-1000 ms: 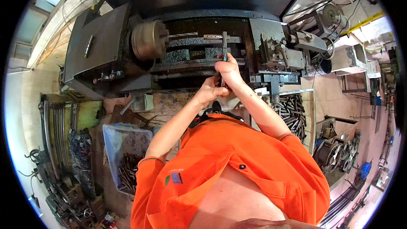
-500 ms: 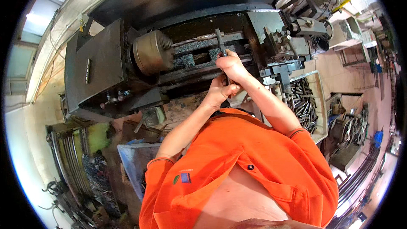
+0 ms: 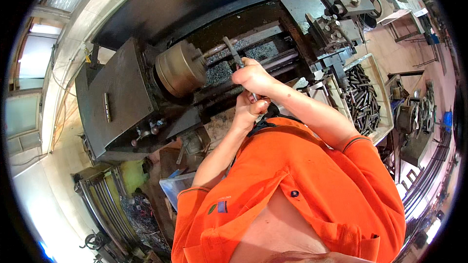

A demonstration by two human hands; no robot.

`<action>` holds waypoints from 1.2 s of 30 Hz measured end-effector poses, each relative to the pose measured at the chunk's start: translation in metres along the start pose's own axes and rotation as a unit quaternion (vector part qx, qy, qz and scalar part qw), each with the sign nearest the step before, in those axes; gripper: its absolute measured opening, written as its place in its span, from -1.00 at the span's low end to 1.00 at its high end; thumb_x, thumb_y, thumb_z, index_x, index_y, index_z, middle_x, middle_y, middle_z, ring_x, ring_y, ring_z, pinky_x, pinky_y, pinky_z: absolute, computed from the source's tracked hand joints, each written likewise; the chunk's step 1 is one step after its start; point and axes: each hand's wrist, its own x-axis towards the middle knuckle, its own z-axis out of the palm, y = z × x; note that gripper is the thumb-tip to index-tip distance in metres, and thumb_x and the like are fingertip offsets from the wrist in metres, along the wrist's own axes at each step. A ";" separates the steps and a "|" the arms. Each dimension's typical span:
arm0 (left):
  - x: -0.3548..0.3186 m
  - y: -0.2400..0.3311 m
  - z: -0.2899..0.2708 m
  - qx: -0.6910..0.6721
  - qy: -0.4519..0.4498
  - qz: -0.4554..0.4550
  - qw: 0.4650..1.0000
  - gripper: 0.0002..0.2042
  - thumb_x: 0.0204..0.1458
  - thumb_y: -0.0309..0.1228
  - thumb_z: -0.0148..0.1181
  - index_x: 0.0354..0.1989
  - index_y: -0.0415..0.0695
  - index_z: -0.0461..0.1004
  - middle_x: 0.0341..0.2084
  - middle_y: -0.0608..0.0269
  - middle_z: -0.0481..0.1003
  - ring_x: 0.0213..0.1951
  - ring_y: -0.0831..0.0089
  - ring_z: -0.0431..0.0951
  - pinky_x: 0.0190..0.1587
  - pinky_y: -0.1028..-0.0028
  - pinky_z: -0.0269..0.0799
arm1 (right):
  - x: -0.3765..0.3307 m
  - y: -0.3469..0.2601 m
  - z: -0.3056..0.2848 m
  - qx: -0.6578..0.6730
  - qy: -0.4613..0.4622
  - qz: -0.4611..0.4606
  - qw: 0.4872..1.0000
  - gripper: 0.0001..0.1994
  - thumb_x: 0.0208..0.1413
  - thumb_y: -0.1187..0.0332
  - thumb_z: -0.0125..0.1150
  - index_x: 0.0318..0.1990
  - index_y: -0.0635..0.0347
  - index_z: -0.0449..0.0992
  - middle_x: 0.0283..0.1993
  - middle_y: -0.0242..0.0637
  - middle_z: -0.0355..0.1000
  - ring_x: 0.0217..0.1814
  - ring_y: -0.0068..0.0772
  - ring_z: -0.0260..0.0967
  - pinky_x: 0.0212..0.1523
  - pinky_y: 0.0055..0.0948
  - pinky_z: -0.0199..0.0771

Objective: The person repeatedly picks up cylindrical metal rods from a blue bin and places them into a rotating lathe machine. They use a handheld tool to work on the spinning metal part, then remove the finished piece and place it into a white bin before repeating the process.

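Note:
My right hand (image 3: 252, 77) is closed around a long dark metal tool (image 3: 232, 51), whose far end points up and left over the lathe bed. What kind of tool it is, I cannot make out. Just nearer to my body, my left hand (image 3: 247, 113) has its fingers curled at the tool's lower end, which the hands largely hide. Left of the tool is the lathe chuck (image 3: 179, 69), round and brownish, with a rod-like piece (image 3: 213, 51) reaching right from its face.
The headstock (image 3: 117, 95) stands left, a short metal bar (image 3: 107, 107) on top. Chips (image 3: 220, 75) cover the bed. The carriage with its tool post (image 3: 331, 30) is on the right. Beside it, a tray (image 3: 385, 95) holds many metal pieces. Bars (image 3: 105, 204) lean at lower left.
Both hands and the tool have moved left, closer to the chuck, and the tool leans further left. The chuck's face, smeared before, looks sharper. The whole view has turned slightly.

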 end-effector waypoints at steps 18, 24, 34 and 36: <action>0.014 -0.016 0.004 -0.033 -0.017 -0.003 0.999 -0.65 -0.33 -0.34 0.36 -0.42 -0.29 0.37 -0.60 0.40 0.38 -0.60 0.65 0.32 -0.57 0.61 0.21 | -0.008 0.000 -0.019 0.068 0.013 0.023 0.997 -0.80 -0.21 0.45 0.01 -0.35 0.29 0.27 -0.63 -0.35 0.19 -0.69 -0.57 0.15 -0.72 -0.51 0.18; 0.010 -0.010 0.004 -0.059 0.008 0.055 0.997 -0.65 -0.33 -0.39 0.35 -0.40 -0.32 0.38 -0.58 0.36 0.41 -0.55 0.65 0.39 -0.54 0.63 0.28 | 0.002 0.005 -0.003 0.022 -0.012 0.002 1.000 -0.70 -0.22 0.45 0.00 -0.24 0.39 0.29 -0.58 -0.34 0.23 -0.63 -0.54 0.15 -0.66 -0.51 0.20; 0.008 -0.005 -0.004 -0.046 -0.037 0.029 0.998 -0.66 -0.33 -0.45 0.35 -0.39 -0.28 0.34 -0.50 0.34 0.40 -0.44 0.61 0.43 -0.39 0.60 0.41 | 0.009 0.019 0.001 -0.029 0.015 -0.087 0.996 -0.81 -0.24 0.44 0.04 -0.40 0.28 0.27 -0.61 -0.37 0.19 -0.59 -0.55 0.11 -0.62 -0.48 0.18; 0.015 -0.012 0.004 -0.035 -0.025 0.036 0.998 -0.69 -0.31 -0.38 0.33 -0.42 -0.30 0.40 -0.58 0.35 0.42 -0.56 0.62 0.39 -0.53 0.60 0.28 | 0.003 0.006 -0.011 0.039 -0.016 0.012 0.999 -0.82 -0.21 0.46 0.00 -0.37 0.27 0.25 -0.66 -0.40 0.15 -0.69 -0.58 0.11 -0.75 -0.47 0.13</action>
